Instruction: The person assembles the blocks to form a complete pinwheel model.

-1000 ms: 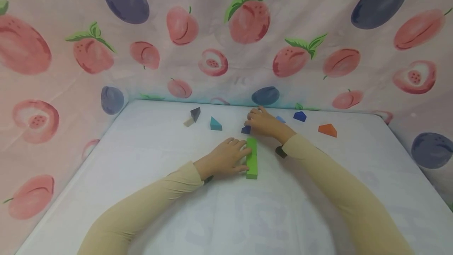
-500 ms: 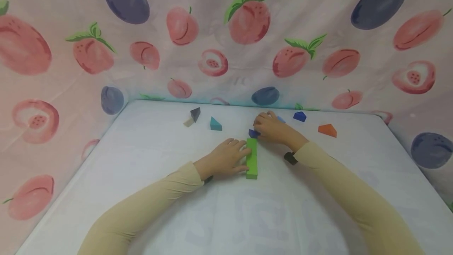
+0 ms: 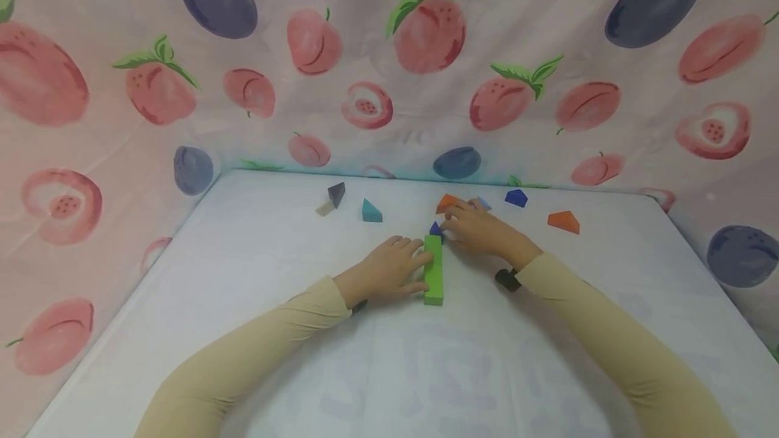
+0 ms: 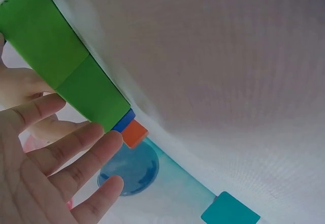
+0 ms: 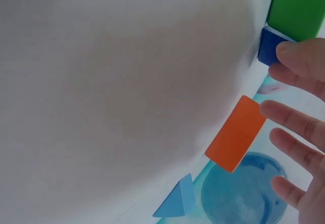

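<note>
Two bright green blocks [image 3: 433, 282] lie end to end on the white table, forming one bar with a seam visible in the left wrist view. My left hand [image 3: 388, 269] rests along the bar's left side, fingers [image 4: 76, 148] extended and fingertips at the green faces. At the far end of the bar sits a small dark blue triangular block [image 3: 435, 228]. My right hand [image 3: 481, 228] pinches this blue block [image 5: 267, 47] between thumb and index finger, right against the green end. Its other fingers are spread, near an orange block [image 3: 446, 203] behind.
Toward the back left lie a teal wedge [image 3: 371, 211] and a grey triangular block [image 3: 337, 195] beside a beige piece [image 3: 324, 209]. A light blue wedge [image 5: 177, 201], a dark blue pentagon-like block [image 3: 516, 198] and another orange block [image 3: 564, 222] lie back right. A fruit-patterned cloth [image 3: 402, 134] stands behind.
My right hand has shifted right and nearer, bringing the dark blue block to the far end of the green bar. The orange block behind has come into sight. My left hand stays put.
</note>
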The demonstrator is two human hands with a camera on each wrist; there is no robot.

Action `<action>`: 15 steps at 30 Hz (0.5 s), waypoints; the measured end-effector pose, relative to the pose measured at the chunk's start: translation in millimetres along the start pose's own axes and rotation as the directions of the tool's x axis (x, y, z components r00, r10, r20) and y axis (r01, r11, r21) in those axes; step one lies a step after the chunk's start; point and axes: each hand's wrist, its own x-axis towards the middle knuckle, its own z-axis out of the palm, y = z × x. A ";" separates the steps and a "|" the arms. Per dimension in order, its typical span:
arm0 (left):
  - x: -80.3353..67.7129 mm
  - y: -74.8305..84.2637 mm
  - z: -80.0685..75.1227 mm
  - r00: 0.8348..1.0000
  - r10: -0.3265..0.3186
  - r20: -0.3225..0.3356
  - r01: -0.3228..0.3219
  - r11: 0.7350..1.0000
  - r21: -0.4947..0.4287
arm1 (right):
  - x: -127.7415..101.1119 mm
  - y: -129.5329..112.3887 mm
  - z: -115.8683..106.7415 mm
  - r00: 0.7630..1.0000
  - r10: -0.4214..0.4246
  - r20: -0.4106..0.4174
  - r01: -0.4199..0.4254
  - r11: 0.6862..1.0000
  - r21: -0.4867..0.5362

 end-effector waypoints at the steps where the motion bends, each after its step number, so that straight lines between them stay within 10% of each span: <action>1: -0.1 0.0 -0.2 1.000 0.000 -0.001 0.000 1.000 0.000 | 0.1 -0.4 0.1 1.000 -0.001 0.000 0.001 1.000 0.004; 15: 0.3 0.4 -0.3 1.000 -0.020 0.024 0.020 0.999 -0.027 | 6.8 -3.0 1.1 0.998 0.030 0.049 -0.031 0.999 0.024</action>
